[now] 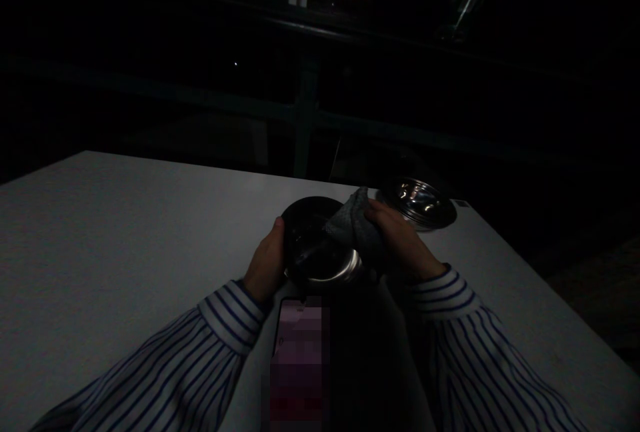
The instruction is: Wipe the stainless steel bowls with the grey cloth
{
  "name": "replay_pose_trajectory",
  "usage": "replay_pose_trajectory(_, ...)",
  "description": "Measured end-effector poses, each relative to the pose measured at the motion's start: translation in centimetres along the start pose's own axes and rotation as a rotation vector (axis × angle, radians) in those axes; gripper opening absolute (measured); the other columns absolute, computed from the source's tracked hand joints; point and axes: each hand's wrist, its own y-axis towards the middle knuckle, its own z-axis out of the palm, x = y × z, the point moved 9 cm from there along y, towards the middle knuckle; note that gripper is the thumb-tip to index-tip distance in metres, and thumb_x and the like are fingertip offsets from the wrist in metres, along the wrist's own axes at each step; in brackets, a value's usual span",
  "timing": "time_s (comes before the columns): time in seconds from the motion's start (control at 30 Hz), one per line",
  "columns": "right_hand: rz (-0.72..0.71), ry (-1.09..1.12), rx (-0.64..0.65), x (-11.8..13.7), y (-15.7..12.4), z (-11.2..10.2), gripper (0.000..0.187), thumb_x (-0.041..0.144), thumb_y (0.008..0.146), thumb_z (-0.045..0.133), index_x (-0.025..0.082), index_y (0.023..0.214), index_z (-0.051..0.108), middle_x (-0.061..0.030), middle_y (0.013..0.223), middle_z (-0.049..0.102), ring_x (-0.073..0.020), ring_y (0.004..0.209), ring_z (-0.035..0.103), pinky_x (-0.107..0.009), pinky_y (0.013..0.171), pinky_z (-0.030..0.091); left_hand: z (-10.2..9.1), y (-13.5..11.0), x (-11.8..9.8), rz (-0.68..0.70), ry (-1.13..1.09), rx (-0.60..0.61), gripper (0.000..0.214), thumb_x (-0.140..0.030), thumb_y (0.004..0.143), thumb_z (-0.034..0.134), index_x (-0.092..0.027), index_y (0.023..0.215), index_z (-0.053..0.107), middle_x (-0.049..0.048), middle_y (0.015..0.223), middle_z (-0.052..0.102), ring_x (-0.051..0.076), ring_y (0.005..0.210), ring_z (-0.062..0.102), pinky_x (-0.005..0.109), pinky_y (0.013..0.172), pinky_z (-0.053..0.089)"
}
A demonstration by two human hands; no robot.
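A dark round metal bowl [313, 245] is tilted toward me just above the white table [125, 232]. My left hand [266, 265] grips its left rim, thumb on the edge. My right hand [397, 235] presses a grey cloth [350, 222] into the bowl's right side, fingers closed on the cloth. Both sleeves are white with blue stripes. The scene is very dim.
A second shiny metal bowl [419, 202] sits on the table just behind my right hand, near the far edge. A lit phone screen [300, 352] lies close below the held bowl. Dark shelving and a post stand beyond the table.
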Motion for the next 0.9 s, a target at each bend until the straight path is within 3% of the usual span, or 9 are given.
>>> replay_pose_trajectory(0.17, -0.001, -0.002, -0.011, -1.1, 0.2, 0.3, 0.03, 0.024, 0.076, 0.045, 0.015, 0.101, 0.059, -0.003, 0.093, 0.065, -0.0156, 0.086, 0.059, -0.027, 0.074, 0.047, -0.8, 0.1, -0.4, 0.029, 0.267, -0.027, 0.066, -0.057, 0.084, 0.023, -0.009, 0.104, 0.064, 0.0117, 0.087, 0.072, 0.024, 0.082, 0.066, 0.036, 0.075, 0.05)
replay_pose_trajectory(0.33, -0.002, -0.061, -0.021, -1.7, 0.1, 0.3, 0.032, 0.028, 0.075, 0.056, 0.017, 0.105, 0.055, 0.0007, 0.078, 0.061, -0.0131, 0.069, 0.057, -0.024, 0.06, 0.046, -0.9, -0.3, -2.7, 0.116, 0.367, -0.039, 0.044, -0.047, 0.078, 0.042, -0.013, 0.089, 0.067, 0.0101, 0.084, 0.071, 0.025, 0.084, 0.063, 0.038, 0.083, 0.046)
replay_pose_trajectory(0.47, -0.191, -0.173, 0.023, -0.1, -0.2, 0.9, 0.021, 0.02, 0.081, 0.05, 0.018, 0.099, 0.06, -0.0041, 0.096, 0.063, -0.0151, 0.09, 0.058, -0.029, 0.08, 0.046, -0.4, -0.5, -3.4, 0.055, 0.28, 0.036, 0.045, -0.042, 0.083, 0.031, -0.015, 0.078, 0.067, 0.0078, 0.076, 0.071, 0.021, 0.077, 0.064, 0.031, 0.071, 0.049)
replay_pose_trajectory(0.57, -0.306, -0.317, 0.088, 0.8, -0.7, 2.0, 0.026, 0.016, 0.084, 0.045, 0.019, 0.103, 0.062, -0.0057, 0.092, 0.061, -0.0147, 0.085, 0.057, -0.029, 0.077, 0.046, -0.6, -0.4, -2.8, 0.029, 0.284, 0.023, 0.042, -0.041, 0.082, 0.033, -0.016, 0.071, 0.065, 0.0063, 0.07, 0.07, 0.019, 0.07, 0.064, 0.03, 0.069, 0.049)
replay_pose_trajectory(0.67, -0.295, -0.489, 0.188, 0.8, -1.1, 3.6, 0.029, 0.016, 0.085, 0.045, 0.02, 0.108, 0.062, -0.0065, 0.093, 0.058, -0.016, 0.084, 0.056, -0.029, 0.073, 0.047, -0.7, -0.3, -1.5, 0.013, 0.284, 0.022, 0.041, -0.042, 0.081, 0.035, -0.014, 0.077, 0.065, 0.0073, 0.075, 0.071, 0.02, 0.073, 0.065, 0.03, 0.068, 0.05)
replay_pose_trajectory(0.77, -0.251, -0.565, 0.259, 0.7, -1.2, 5.0, 0.028, 0.021, 0.084, 0.049, 0.02, 0.11, 0.061, -0.0067, 0.101, 0.06, -0.0192, 0.092, 0.056, -0.034, 0.081, 0.047, -1.0, -0.4, -1.1, 0.027, 0.296, 0.037, 0.039, -0.044, 0.076, 0.045, -0.013, 0.09, 0.066, 0.0088, 0.088, 0.072, 0.021, 0.082, 0.065, 0.031, 0.073, 0.05)
replay_pose_trajectory(0.9, -0.276, -0.517, 0.314, 0.6, -1.3, 6.6, 0.035, 0.024, 0.089, 0.04, 0.021, 0.121, 0.053, -0.0066, 0.118, 0.058, -0.0191, 0.109, 0.053, -0.037, 0.095, 0.042, -0.3, -1.0, -2.7, 0.218, 0.61, 0.102, 0.043, -0.046, 0.06, 0.066, -0.018, 0.092, 0.068, 0.0101, 0.095, 0.071, 0.028, 0.089, 0.064, 0.037, 0.079, 0.048)
